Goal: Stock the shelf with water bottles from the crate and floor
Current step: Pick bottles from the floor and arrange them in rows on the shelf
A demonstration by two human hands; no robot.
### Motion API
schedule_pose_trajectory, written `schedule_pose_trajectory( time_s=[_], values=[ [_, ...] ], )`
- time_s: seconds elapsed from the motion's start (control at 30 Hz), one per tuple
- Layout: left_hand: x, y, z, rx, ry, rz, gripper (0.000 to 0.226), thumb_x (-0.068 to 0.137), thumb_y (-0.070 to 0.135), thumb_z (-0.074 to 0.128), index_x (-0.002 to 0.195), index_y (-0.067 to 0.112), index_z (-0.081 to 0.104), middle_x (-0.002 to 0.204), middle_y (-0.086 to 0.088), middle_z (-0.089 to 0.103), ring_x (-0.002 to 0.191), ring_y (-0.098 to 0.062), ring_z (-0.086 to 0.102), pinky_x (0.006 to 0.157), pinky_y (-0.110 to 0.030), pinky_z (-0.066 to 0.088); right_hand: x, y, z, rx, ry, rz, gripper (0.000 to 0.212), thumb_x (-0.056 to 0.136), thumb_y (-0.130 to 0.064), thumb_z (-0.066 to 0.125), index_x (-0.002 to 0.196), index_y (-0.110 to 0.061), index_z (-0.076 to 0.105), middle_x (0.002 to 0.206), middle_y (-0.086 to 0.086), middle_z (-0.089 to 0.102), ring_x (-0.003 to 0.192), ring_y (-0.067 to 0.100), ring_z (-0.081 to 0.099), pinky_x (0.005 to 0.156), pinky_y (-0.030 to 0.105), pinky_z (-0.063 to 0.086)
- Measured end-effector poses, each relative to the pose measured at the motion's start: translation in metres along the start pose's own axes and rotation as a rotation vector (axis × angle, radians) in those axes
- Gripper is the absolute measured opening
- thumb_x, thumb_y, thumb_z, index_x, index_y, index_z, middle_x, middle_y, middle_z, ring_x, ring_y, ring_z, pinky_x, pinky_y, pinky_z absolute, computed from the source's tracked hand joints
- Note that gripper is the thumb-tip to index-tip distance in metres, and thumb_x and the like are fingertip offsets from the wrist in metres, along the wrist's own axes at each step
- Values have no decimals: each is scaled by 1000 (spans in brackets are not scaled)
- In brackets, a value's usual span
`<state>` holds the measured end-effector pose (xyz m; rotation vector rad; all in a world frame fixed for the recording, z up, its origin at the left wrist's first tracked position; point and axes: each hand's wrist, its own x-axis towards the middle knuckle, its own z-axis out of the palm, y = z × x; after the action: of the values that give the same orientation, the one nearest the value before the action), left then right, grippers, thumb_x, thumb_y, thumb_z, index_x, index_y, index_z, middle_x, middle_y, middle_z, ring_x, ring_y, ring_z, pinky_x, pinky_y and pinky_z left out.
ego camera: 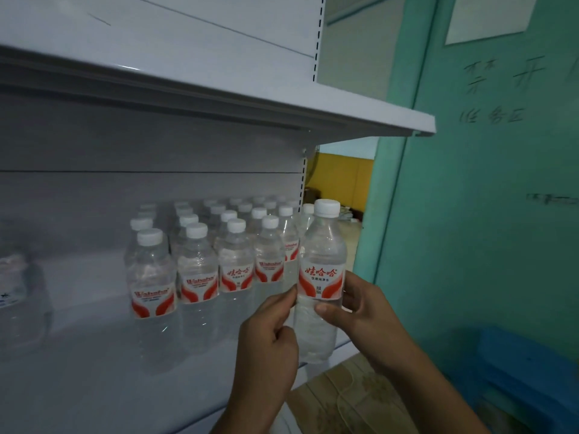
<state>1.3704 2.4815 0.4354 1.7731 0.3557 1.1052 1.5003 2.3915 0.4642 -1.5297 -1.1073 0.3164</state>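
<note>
Both hands grip one Wahaha water bottle (321,277), left hand (272,327) pinching, right hand (357,311) wrapped; set it upright, label forward, beside the front-row bottles (235,261) on the shelf (94,386).

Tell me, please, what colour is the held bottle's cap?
White; the clear plastic water bottle has a white screw cap, seen in the head view.

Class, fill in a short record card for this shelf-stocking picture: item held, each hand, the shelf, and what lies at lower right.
item held: water bottle, upright, white cap on
left hand: left hand pinches the bottle's side
right hand: right hand grips the bottle
shelf: shelf carries rows of bottles
lower right: blue crate
</note>
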Motion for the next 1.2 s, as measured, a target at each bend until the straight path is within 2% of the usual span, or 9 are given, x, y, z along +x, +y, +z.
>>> schedule_pose_trajectory(
  time_s=[0.13,0.33,0.47,0.67,0.8,0.87,0.97,1.1,1.2],
  values=[
    [0,-9,17,5,-28,-20,68,78,-18,40,128,23,60,121,17,63,117,2,54,104,-29,45,-4,11,-13,-10,12,31,42,81,-27,75,121,-25,63,116,-10,70,111,11,64,98,41,52],
    [0,-19,35,-3,-35,-51,67,70,6,37,131,25,58,127,17,60,122,2,50,108,-29,41,-4,31,-16,-13,49,37,53,75,-41,72,125,-27,60,119,-13,69,115,10,62,101,44,50],
    [2,-26,40,28,-7,-79,64,78,-7,42,130,26,57,127,17,59,121,4,49,108,-31,41,2,45,-11,15,33,15,63,74,-53,69,129,-26,56,123,-11,67,116,9,62,100,41,50],
    [16,-34,42,98,40,-104,67,82,-17,41,134,24,53,127,19,54,119,7,47,109,-19,35,30,58,-3,49,-9,7,39,89,-28,62,127,-26,52,119,-13,67,111,1,62,95,21,51],
    [27,-41,39,179,8,-96,66,84,-15,41,138,22,47,132,21,45,123,7,39,102,0,24,51,71,-3,100,-23,25,40,86,-28,63,125,-23,56,118,-6,69,111,9,64,97,32,52],
    [35,-51,35,233,-43,-88,63,86,-11,43,139,23,47,137,17,47,125,5,40,106,-5,27,59,83,0,109,-19,35,38,89,-23,63,126,-21,56,120,-3,69,113,12,64,99,38,51],
    [41,-66,28,283,-122,-93,61,89,-5,45,142,26,44,142,12,47,130,-3,42,113,-27,33,69,98,5,107,-11,52,32,92,-16,62,122,-26,56,119,-3,69,111,10,64,99,35,51],
    [35,-83,24,422,-178,-95,56,95,5,45,146,25,35,149,12,36,137,-5,33,115,-21,23,84,108,11,110,-14,67,31,92,-20,63,120,-31,56,122,-4,67,114,11,62,99,35,49],
    [22,-96,23,560,-279,-103,48,99,17,40,147,22,33,154,10,28,141,-4,23,114,-17,15,100,115,14,117,-13,65,35,91,-21,66,124,-24,57,123,-2,66,116,14,61,102,40,48]
  ],
)
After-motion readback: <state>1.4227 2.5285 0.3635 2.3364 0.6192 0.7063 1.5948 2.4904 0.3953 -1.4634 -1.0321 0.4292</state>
